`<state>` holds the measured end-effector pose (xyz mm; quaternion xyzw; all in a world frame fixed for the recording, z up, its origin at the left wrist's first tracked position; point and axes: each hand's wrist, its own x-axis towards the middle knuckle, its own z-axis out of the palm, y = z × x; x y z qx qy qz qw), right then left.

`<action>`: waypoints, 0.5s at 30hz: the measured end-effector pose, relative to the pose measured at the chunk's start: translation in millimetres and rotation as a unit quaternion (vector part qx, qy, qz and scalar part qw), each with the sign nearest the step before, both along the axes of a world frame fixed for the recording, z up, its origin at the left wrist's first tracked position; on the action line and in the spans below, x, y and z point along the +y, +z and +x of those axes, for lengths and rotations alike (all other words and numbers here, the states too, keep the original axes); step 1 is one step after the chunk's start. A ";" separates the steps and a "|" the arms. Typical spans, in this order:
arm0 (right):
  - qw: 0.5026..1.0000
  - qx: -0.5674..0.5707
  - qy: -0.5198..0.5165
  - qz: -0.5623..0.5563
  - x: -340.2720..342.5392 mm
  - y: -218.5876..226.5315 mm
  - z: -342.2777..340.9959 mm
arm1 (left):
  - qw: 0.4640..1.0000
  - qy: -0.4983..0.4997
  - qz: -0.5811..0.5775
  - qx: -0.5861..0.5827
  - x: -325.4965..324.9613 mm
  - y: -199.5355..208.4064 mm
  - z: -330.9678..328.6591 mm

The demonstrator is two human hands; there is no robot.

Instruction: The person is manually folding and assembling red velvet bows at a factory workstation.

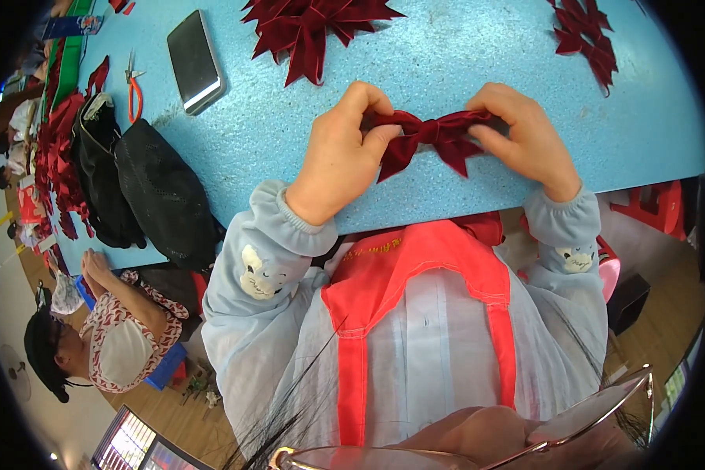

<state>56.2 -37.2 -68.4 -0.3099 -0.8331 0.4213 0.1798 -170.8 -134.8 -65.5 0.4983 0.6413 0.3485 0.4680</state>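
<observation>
A dark red velvet bow (428,131) is stretched between my two hands, just above the near edge of the blue table. My left hand (343,149) pinches its left loop between thumb and fingers. The right loop is gripped the same way by my right hand (522,135). Both tails hang toward me from the centre knot, with pointed, notched ends. Beyond my hands lies a pile of similar red bows (313,31). A smaller group of bows (587,43) sits at the far right.
A dark phone (194,61) and red-handled pliers (135,88) lie at the far left of the blue table (274,141). Black bags (164,192) rest at its left edge, near heaped red bows (59,157). Another person (125,337) sits to my left. Red stools (652,207) stand at right.
</observation>
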 end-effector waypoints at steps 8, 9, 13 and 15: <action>0.997 0.052 0.035 -0.046 7.4 -6.2 -28.0 | 0.982 0.001 0.108 -0.157 15.7 -12.9 9.4; 0.995 0.028 0.042 -0.088 9.0 -7.9 -29.1 | 0.982 0.000 0.109 -0.154 17.1 -13.8 11.0; 0.987 0.051 -0.029 -0.151 5.5 1.1 -29.6 | 0.950 0.065 0.049 -0.302 22.3 -16.4 14.4; 0.991 0.079 -0.025 -0.106 7.2 -7.5 -31.2 | 0.954 0.064 0.062 -0.285 25.2 -17.3 13.0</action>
